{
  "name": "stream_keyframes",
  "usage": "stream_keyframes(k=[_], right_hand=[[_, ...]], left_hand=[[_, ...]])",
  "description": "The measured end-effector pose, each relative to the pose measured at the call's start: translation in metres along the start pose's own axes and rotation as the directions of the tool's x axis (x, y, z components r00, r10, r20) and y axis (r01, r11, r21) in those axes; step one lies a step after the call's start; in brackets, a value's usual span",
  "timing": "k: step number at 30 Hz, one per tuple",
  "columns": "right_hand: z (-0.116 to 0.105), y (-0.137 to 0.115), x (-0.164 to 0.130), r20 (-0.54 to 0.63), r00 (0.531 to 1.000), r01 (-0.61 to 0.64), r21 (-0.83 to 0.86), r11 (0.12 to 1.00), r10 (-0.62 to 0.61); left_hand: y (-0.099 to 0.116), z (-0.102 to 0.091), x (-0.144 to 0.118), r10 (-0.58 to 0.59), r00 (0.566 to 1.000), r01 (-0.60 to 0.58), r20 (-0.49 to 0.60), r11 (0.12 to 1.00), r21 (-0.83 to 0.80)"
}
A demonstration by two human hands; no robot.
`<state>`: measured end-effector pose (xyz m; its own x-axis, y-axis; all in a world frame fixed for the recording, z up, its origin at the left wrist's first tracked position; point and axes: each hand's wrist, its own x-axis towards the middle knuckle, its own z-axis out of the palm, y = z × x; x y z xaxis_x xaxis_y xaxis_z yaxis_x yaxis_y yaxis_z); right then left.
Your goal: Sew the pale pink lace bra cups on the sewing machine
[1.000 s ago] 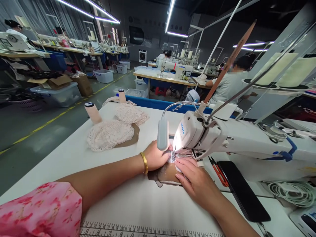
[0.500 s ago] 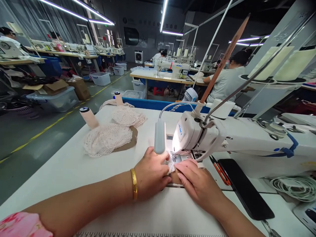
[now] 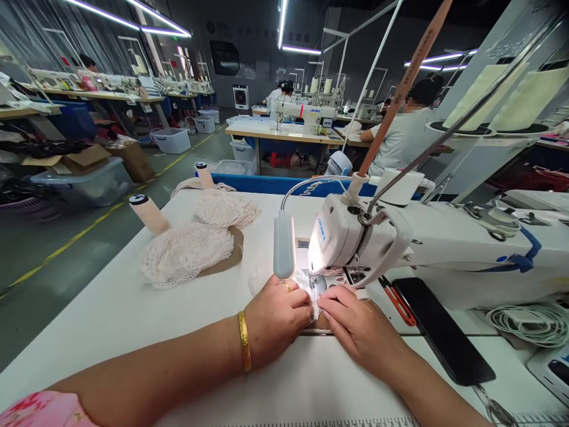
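Note:
A piece of white lace fabric [image 3: 315,309] with a brown layer under it lies at the needle of a white sewing machine [image 3: 351,237]. My left hand [image 3: 280,317], with a gold bangle at the wrist, has its fingers curled closed on the lace, left of the presser foot. From the right, my right hand [image 3: 355,320] pinches the same fabric's edge between thumb and fingers. A grey lamp [image 3: 284,246] on a bendy neck lights the spot; more pale lace shows behind my left hand. The fingertips partly hide the fabric.
Lace pieces [image 3: 186,255] on brown fabric lie at the left, beside a thread cone [image 3: 149,214]. At the right are orange-handled snips [image 3: 402,305], a black phone [image 3: 444,332] and a coiled white cord [image 3: 528,325]. A ruler scale runs along the front edge. A co-worker [image 3: 406,136] sits beyond the machine.
My left hand's fingers have curled in more tightly and gathered the lace toward the right hand. More lace now shows left of the lamp. The view has shifted slightly.

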<state>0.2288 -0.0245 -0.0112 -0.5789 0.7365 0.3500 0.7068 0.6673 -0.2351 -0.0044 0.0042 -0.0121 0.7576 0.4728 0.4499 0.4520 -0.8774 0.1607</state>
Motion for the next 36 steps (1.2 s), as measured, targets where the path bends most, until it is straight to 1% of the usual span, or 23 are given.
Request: stream_keyframes(k=[6,10,16,21,26,31,36], right_hand=[[0.003,0.001,0.000,0.016,0.999,-0.051,0.023,0.998,0.051],[0.003,0.001,0.000,0.010,0.998,-0.055,0.006,0.998,0.055],[0.002,0.000,-0.001,0.004,1.000,-0.025,0.026,0.999,0.024],[0.004,0.001,-0.001,-0.002,0.999,-0.041,0.017,0.999,0.041],[0.008,0.003,0.000,-0.014,0.994,-0.106,-0.042,0.993,0.106],[0.012,0.005,0.002,-0.002,0.980,-0.198,-0.134,0.971,0.199],[0.014,0.006,0.001,0.010,0.971,-0.235,-0.171,0.957,0.240]], left_hand=[[-0.001,0.001,0.001,-0.012,1.000,0.012,-0.010,1.000,0.024],[-0.003,0.002,0.002,-0.010,0.999,0.011,-0.037,0.999,0.038],[-0.003,0.004,-0.002,0.083,0.994,-0.087,-0.077,0.995,-0.047],[-0.007,0.008,-0.002,0.079,0.993,-0.084,-0.083,0.995,-0.058],[-0.012,0.009,0.002,0.048,0.995,-0.051,-0.084,0.998,-0.030],[-0.017,0.010,0.006,0.039,0.996,-0.034,-0.077,0.998,0.060],[-0.022,0.010,0.011,0.033,0.996,-0.025,-0.081,0.995,0.101]])
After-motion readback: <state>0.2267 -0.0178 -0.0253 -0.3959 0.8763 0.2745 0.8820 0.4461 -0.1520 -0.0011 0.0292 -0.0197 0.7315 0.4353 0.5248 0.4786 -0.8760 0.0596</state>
